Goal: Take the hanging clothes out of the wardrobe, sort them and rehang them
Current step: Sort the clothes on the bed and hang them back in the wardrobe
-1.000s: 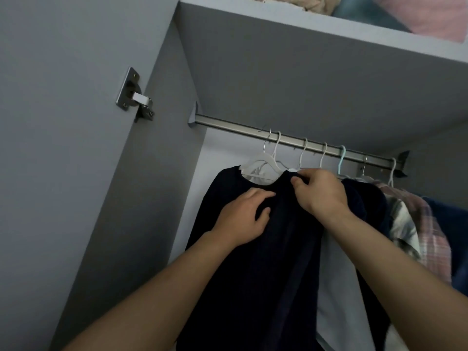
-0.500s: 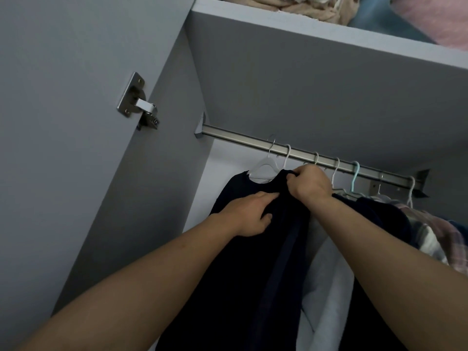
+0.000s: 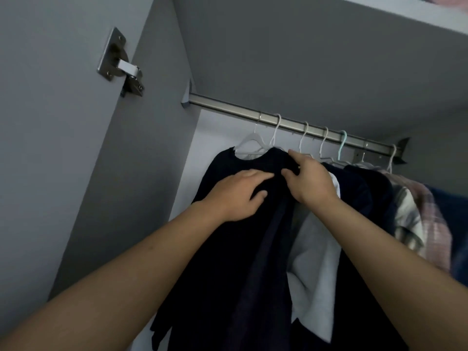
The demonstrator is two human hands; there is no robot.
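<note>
Here, dark garment (image 3: 228,236) hung on white hanger (image 3: 249,144) at rail's (image 3: 291,121) left end; collar fabric pinched by right hand (image 3: 310,182); left hand (image 3: 236,193) laid flat on front, fingers relaxed

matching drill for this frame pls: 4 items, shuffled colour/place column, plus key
1. dark top
2. teal hanger
3. hinge
4. plaid shirt

A. on the door, left of the rail
B. pink and white, near the rail's right end
C. under both hands, first garment from the left
D. fifth hook from the left on the rail

Pairs: 1-C, 2-D, 3-A, 4-B
</note>
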